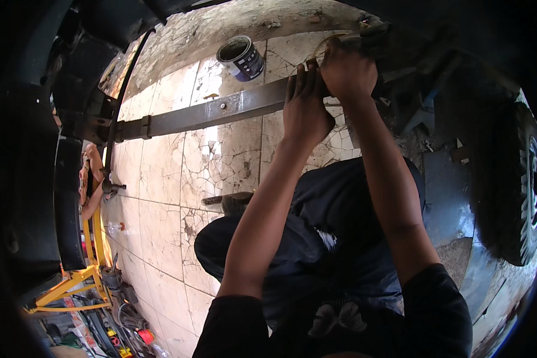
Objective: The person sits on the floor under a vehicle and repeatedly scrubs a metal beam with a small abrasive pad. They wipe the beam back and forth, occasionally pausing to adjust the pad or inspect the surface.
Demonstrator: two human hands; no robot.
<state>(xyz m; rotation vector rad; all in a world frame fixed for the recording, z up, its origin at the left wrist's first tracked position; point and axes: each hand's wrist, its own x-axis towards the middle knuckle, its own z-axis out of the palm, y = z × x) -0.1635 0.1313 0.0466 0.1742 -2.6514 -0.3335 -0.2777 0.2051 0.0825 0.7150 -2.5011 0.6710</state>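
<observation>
Steel leaf spring (209, 113) crosses upper frame; left hand (304, 107) wraps it, right hand (347, 73) pinches something unclear. Open paint can (241, 58) nearby could tip if knocked.

Right hand (347, 71) covers whatever it grips; fingers unseen. Left hand (305, 107) hides part of the steel bar (209, 113). Tyre (519, 191) cut off at rim. Floor clutter (122, 322) too small to identify.
</observation>
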